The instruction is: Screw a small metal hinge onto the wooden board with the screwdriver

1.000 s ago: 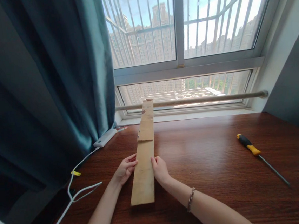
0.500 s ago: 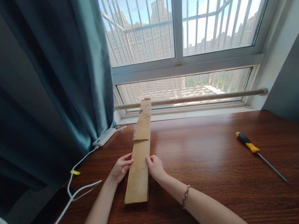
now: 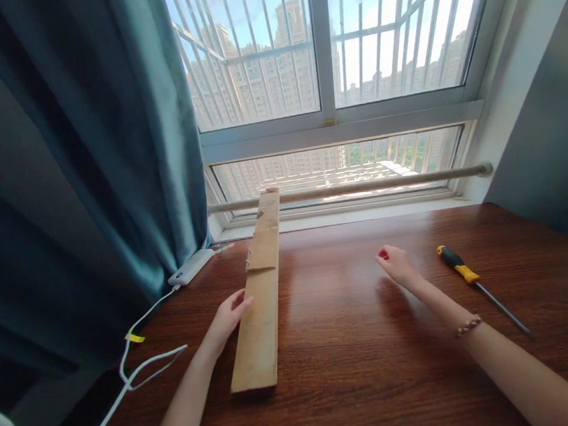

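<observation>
A long wooden board (image 3: 257, 326) lies lengthwise on the table, its far end reaching up at the rail by the window. A shorter piece of wood (image 3: 261, 252) overlaps its upper half, and small metal screws or nails (image 3: 248, 256) stick out from that piece's left edge. My left hand (image 3: 230, 312) grips the board's left edge, thumb on the top face. Away to the right, my right hand (image 3: 397, 266) hovers above the table with curled fingers and nothing visible in them. Beyond it on the right lies a screwdriver (image 3: 463, 269) with a black and yellow handle.
The dark brown table (image 3: 349, 367) runs up to the window sill. A round rail (image 3: 376, 184) crosses in front of the window. At left are a white power strip (image 3: 191, 267), its white cable (image 3: 123, 369) and a blue curtain (image 3: 157, 151).
My right hand has let go of the board and moved right, toward the screwdriver. My left hand remains at the board's left edge. The view has shifted slightly.
</observation>
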A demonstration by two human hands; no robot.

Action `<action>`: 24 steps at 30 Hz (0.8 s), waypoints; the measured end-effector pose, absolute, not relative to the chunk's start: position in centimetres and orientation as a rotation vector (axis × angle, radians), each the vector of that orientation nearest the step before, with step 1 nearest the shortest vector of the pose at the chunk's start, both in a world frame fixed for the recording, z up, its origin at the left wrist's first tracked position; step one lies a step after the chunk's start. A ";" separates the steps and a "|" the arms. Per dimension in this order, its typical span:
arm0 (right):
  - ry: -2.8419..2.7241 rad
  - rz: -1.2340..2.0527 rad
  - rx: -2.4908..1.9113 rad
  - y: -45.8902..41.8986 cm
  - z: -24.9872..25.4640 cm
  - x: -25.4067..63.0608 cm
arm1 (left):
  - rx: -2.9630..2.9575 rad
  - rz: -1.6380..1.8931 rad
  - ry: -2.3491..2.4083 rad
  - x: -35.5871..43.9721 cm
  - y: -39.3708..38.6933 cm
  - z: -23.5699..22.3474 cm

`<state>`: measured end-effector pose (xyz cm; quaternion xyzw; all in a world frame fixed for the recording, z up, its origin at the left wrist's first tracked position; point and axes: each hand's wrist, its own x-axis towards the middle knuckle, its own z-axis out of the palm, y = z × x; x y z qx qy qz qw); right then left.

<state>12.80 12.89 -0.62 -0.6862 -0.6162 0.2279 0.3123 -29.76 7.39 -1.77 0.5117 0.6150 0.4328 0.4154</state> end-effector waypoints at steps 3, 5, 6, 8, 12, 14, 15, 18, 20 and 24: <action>-1.511 0.347 -2.043 12.7 -0.8 20.0 | 1.486 1.119 2.022 -27.5 7.5 -1.8; -1.498 0.136 -2.282 12.5 -1.6 23.2 | 1.679 1.035 2.263 -25.7 7.1 -1.7; -1.515 0.039 -2.383 12.4 -2.1 24.5 | 1.758 0.971 2.334 -24.8 6.8 -1.6; -1.551 -0.097 -2.498 12.5 -3.0 26.3 | 1.831 0.836 2.405 -23.5 6.4 -1.3; -1.569 -0.142 -2.556 13.3 -4.0 28.3 | 1.771 0.698 2.429 -22.9 6.3 -0.5; -1.547 -0.107 -2.572 13.6 -4.1 28.9 | 1.744 0.685 2.430 -23.1 6.4 -0.2; -1.532 -0.088 -2.582 13.8 -4.2 29.1 | 1.744 0.680 2.428 -23.3 6.4 -0.1; -1.490 -0.050 -2.610 14.2 -4.5 29.7 | 1.752 0.675 2.414 -23.6 6.3 -0.1; -1.470 -0.032 -2.623 14.4 -4.7 30.1 | 1.759 0.699 2.389 -23.8 6.3 -0.4; -1.459 0.003 -2.636 14.6 -5.0 30.8 | 1.811 0.794 2.302 -24.6 6.9 -1.2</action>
